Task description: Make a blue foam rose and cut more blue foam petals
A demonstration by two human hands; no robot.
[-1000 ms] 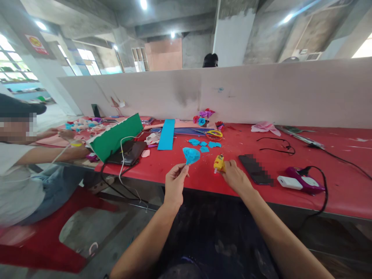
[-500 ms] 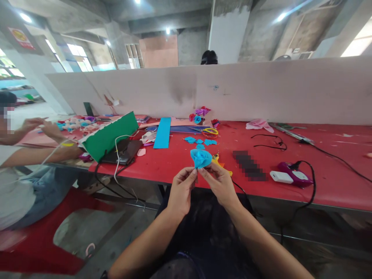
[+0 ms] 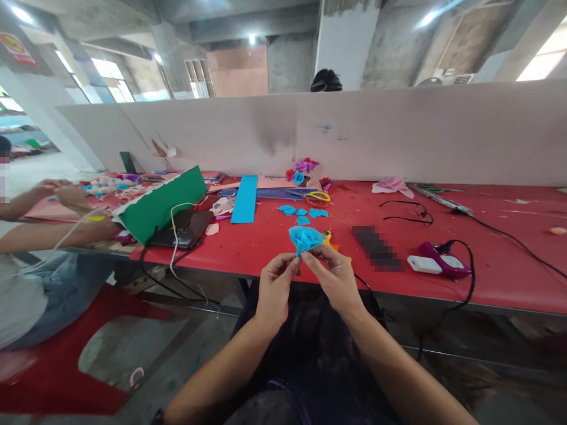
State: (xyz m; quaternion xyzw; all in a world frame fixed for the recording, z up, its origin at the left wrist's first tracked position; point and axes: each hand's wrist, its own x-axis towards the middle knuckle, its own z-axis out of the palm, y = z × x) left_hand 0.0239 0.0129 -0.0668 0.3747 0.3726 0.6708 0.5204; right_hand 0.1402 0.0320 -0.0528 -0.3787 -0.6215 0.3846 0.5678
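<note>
My left hand [image 3: 274, 287] and my right hand [image 3: 336, 277] pinch the base of a small blue paper flower [image 3: 305, 238], held just above the near edge of the red table [image 3: 274, 245]. A yellow glue gun [image 3: 328, 238] lies on the table right behind the flower, partly hidden by it and by my right hand. Several loose blue paper petals [image 3: 303, 213] lie farther back. Beyond them stand yellow-handled scissors [image 3: 318, 196] and a cluster of finished paper flowers [image 3: 301, 171].
A blue paper strip [image 3: 244, 198], a green sheet [image 3: 160, 205] and a dark pouch [image 3: 186, 228] with cables lie at left. A phone [image 3: 376, 247] and a purple device [image 3: 439, 262] lie at right. A co-worker's arms [image 3: 48, 212] work at far left. A white partition [image 3: 354, 133] backs the table.
My right hand let go of the yellow glue gun and came over to the blue flower. Both hands now hold the flower, close to my body.
</note>
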